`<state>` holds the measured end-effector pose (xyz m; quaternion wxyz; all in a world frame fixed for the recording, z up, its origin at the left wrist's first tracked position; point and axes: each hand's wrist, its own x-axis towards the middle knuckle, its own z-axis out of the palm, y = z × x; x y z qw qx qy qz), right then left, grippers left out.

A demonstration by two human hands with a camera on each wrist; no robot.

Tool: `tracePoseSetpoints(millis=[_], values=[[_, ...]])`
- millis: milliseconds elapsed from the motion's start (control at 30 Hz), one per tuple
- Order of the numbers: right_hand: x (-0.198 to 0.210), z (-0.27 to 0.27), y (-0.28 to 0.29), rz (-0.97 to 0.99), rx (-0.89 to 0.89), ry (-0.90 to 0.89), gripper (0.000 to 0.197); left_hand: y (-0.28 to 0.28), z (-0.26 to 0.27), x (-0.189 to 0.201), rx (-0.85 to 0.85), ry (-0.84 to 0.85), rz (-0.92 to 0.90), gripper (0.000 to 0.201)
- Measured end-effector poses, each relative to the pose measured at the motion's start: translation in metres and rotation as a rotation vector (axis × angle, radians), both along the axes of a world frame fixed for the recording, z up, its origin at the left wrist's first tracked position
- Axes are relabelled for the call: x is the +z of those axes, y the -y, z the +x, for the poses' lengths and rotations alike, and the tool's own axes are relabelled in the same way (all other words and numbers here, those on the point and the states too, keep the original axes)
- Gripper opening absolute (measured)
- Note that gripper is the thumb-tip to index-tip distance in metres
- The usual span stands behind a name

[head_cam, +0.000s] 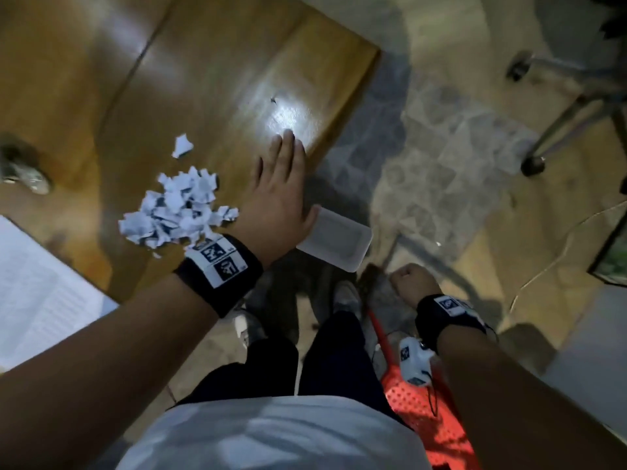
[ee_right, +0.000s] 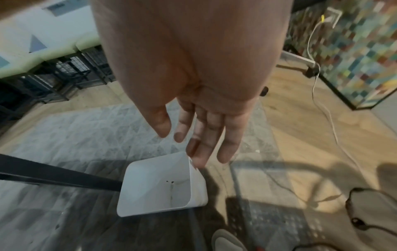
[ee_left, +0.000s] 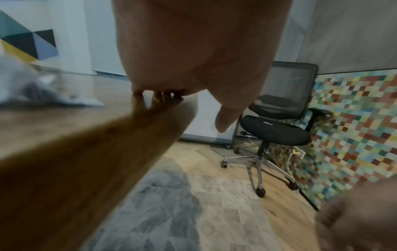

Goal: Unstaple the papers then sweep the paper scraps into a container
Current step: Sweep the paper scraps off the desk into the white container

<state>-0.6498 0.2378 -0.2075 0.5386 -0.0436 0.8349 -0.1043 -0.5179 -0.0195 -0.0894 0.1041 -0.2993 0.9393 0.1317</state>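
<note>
Left hand [head_cam: 281, 191] lies open and palm down on the wooden table [head_cam: 210, 62]. Its fingers are straight and close together, pointing to the far side, with the fingertips [ee_left: 137, 92] touching the wood close to the table's right edge. The thumb sticks out to the right past that edge. The forearm comes in from the near left.

Right hand [head_cam: 412, 279] hangs lower, to the right of the table and over the floor. Its back is up and it holds nothing. From the wrist camera its fingers [ee_right: 229, 135] are loose and nearly straight, pointing down. They sit right by the container's rim, but contact cannot be judged.

One heap of paper scraps [head_cam: 176, 208] lies on the table just left of the left wrist. One loose scrap [head_cam: 182, 145] lies beyond it and one tiny one [head_cam: 156, 255] nearer.

One white container [head_cam: 339, 242] sits below the table's right edge, over the grey rug [ee_right: 86, 135]. Its mouth faces up and its long axis runs roughly left to right. A few dark specks lie inside it.

One stack of printed sheets [head_cam: 37, 283] lies at the near left of the table. One black office chair [ee_left: 279, 118] stands at the far right.
</note>
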Motion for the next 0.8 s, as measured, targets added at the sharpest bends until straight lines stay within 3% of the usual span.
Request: tracePoseSetpoints(millis=[233, 433, 533, 633, 800], values=[[-0.126, 0.008, 0.059, 0.064, 0.001, 0.105, 0.05, -0.017, -0.006, -0.018, 0.033, 0.111, -0.192, 0.115], [-0.217, 0.021, 0.083, 0.121, 0.055, 0.106, 0.032, -0.021, -0.005, -0.027, 0.068, 0.079, -0.27, 0.112], [-0.23, 0.02, 0.082, 0.135, 0.177, 0.044, 0.019, -0.021, -0.007, -0.026, 0.064, 0.07, -0.269, 0.112], [-0.214, 0.015, 0.08, 0.156, 0.164, 0.004, 0.017, -0.021, -0.008, -0.024, 0.052, 0.074, -0.263, 0.113], [-0.133, -0.002, 0.072, 0.104, 0.151, -0.049, 0.033, -0.02, -0.011, -0.018, 0.038, 0.125, -0.219, 0.112]])
